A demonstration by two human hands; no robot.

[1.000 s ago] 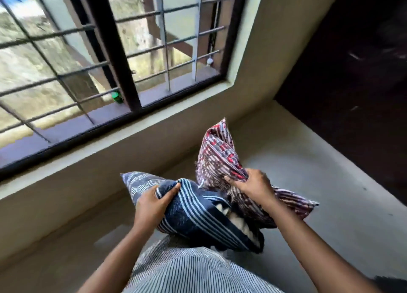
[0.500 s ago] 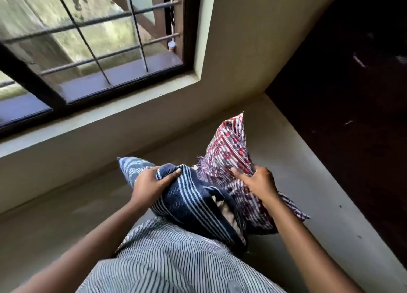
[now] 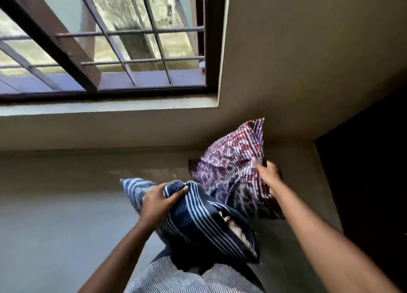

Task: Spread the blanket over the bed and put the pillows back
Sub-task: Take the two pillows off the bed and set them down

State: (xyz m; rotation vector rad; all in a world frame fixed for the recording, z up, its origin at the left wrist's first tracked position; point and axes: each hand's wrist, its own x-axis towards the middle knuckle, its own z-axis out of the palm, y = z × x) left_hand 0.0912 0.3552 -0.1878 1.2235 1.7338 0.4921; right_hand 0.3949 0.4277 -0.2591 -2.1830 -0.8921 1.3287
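Observation:
I hold two pillows in the air in front of my body. My left hand (image 3: 161, 199) grips the top of a dark blue pillow (image 3: 198, 224) with white stripes, fingers curled into its cloth. My right hand (image 3: 269, 175) grips the edge of a red and white patterned pillow (image 3: 229, 169), which stands up and to the right of the blue one and is blurred by motion. The two pillows touch each other. Neither a bed nor a blanket is in view.
A barred window (image 3: 105, 39) with a dark frame fills the upper left, above a pale ledge (image 3: 105, 108). A beige wall (image 3: 308, 61) runs to the right. Grey floor (image 3: 55, 215) lies below; a dark area (image 3: 374, 171) sits at right. My striped garment (image 3: 176, 279) shows at the bottom.
The view has swung left, so the window moved right and looms larger. My right hand has carried the patterned pillow up and to the right, away from the blue one.

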